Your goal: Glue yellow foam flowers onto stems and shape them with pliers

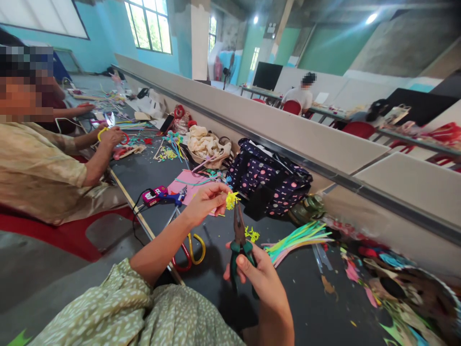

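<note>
My left hand (209, 203) pinches a small bunch of yellow pieces (232, 200), like a little flower, above the dark table. My right hand (257, 271) is wrapped round the green handles of long-nose pliers (238, 231). The pliers' tips point up and meet or nearly meet the underside of the yellow bunch; whether they grip it I cannot tell. More yellow pieces (251, 234) lie on the table just behind the pliers. To the right of them is a bundle of pastel pipe cleaners or strips (297, 242).
Scissors with red and yellow handles (196, 250) lie left of my hands. Behind them are a glue gun (175, 197) and pink sheet (178, 181). A patterned bag (268, 178) stands against the partition (288, 120). At left a co-worker (46, 168) holds scissors. Scraps (391, 278) lie at right.
</note>
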Demonstrator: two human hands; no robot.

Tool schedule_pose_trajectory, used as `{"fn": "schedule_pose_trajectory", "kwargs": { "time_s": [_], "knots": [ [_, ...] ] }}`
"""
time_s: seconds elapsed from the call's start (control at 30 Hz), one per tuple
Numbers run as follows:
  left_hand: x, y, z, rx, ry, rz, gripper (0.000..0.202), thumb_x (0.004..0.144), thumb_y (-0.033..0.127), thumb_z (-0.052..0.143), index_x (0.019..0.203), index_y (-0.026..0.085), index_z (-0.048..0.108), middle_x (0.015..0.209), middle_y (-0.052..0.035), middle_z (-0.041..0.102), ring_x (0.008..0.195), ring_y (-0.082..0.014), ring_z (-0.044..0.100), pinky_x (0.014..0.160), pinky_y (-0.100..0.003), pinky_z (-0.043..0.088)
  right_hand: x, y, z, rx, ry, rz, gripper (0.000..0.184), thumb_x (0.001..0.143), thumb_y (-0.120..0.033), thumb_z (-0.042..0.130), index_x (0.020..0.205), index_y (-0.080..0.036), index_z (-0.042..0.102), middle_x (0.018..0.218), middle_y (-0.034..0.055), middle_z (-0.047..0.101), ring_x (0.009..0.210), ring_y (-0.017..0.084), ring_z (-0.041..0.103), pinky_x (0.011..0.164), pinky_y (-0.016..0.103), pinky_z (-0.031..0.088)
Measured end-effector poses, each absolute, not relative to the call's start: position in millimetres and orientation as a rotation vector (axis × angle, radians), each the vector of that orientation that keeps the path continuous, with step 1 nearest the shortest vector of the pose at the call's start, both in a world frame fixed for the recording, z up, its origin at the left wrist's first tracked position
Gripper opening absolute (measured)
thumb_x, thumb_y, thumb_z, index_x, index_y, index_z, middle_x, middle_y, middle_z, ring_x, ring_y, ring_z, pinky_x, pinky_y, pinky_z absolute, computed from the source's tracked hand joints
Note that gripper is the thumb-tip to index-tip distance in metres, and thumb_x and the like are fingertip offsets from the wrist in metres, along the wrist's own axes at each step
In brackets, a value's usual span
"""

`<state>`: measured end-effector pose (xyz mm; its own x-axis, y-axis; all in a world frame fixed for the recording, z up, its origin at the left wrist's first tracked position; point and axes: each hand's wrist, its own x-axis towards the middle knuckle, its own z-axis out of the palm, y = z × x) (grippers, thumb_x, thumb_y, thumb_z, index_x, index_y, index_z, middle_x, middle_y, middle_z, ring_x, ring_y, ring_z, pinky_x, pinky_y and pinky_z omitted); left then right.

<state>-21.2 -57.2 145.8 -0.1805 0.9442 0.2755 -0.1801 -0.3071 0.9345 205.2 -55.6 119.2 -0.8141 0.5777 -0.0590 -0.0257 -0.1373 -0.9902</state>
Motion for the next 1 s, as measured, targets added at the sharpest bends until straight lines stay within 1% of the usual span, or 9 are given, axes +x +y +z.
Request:
{"fn": "schedule_pose_trajectory", "kwargs": {
  "time_s": [0.1,0.27,0.37,0.63,0.73,0.83,1.0],
  "knots": [
    [-21.8,-58.2,146.4,1.2,1.028,1.63,0.024,0.083,0.037,0.067,0.094,0.016,0.061,0.061,0.0027,0.057,0.043,-0.006,0.051,0.041,-0.016,0.034,206.5,-56.5,120.2,-0.664,-1.794,1.932,0.043,0.09,-0.049,0.058,0.113,-0.012,0.059,0.067,0.0054,0.07,0.05,0.01,0.044,0.052,0.022,0.036],
    [-20.8,-61.5,150.3,1.215,1.077,1.632,0.025,0.083,0.038,0.067,0.093,0.016,0.062,0.06,0.0025,0.056,0.044,-0.0062,0.051,0.041,-0.017,0.034,208.8,-57.4,122.5,-0.72,-1.883,1.797,0.036,0.091,-0.048,0.057,0.104,-0.014,0.058,0.066,0.0034,0.069,0.052,0.011,0.045,0.052,0.022,0.036],
    [-19.9,-62.9,152.2,1.23,1.098,1.649,0.025,0.083,0.038,0.067,0.093,0.016,0.063,0.06,0.0027,0.055,0.044,-0.0066,0.051,0.042,-0.017,0.035,209.0,-57.5,121.9,-0.753,-1.922,1.716,0.032,0.092,-0.047,0.055,0.099,-0.016,0.057,0.065,0.0019,0.068,0.053,0.012,0.047,0.054,0.022,0.037],
    [-21.1,-64.0,155.6,1.292,1.137,1.667,0.022,0.082,0.036,0.067,0.09,0.015,0.064,0.059,0.0025,0.055,0.046,-0.0065,0.05,0.044,-0.017,0.038,209.3,-57.4,112.9,-0.9,-2.013,1.463,0.027,0.092,-0.044,0.056,0.101,-0.019,0.059,0.068,0.0001,0.066,0.06,0.015,0.057,0.058,0.024,0.04],
    [-21.4,-63.2,153.8,1.283,1.146,1.665,0.022,0.082,0.035,0.067,0.09,0.015,0.064,0.06,0.0025,0.055,0.046,-0.0066,0.051,0.044,-0.017,0.039,209.7,-57.1,113.6,-0.903,-2.02,1.502,0.027,0.093,-0.044,0.054,0.104,-0.02,0.057,0.07,0.0003,0.067,0.058,0.014,0.056,0.056,0.023,0.04],
    [-21.1,-59.7,148.4,1.202,1.098,1.668,0.023,0.081,0.035,0.068,0.092,0.015,0.064,0.061,0.0024,0.056,0.046,-0.0071,0.053,0.043,-0.017,0.039,210.5,-56.1,116.3,-0.828,-1.989,1.607,0.027,0.093,-0.045,0.054,0.102,-0.019,0.057,0.072,0.0008,0.067,0.057,0.013,0.055,0.057,0.023,0.042],
    [-19.7,-50.3,138.6,1.003,0.926,1.727,0.024,0.077,0.03,0.073,0.093,0.016,0.062,0.06,0.0035,0.056,0.044,-0.007,0.052,0.04,-0.017,0.038,211.4,-54.3,121.6,-0.78,-1.908,1.686,0.029,0.092,-0.047,0.056,0.098,-0.018,0.058,0.06,-0.003,0.055,0.058,0.014,0.055,0.058,0.023,0.044]
  ]
}}
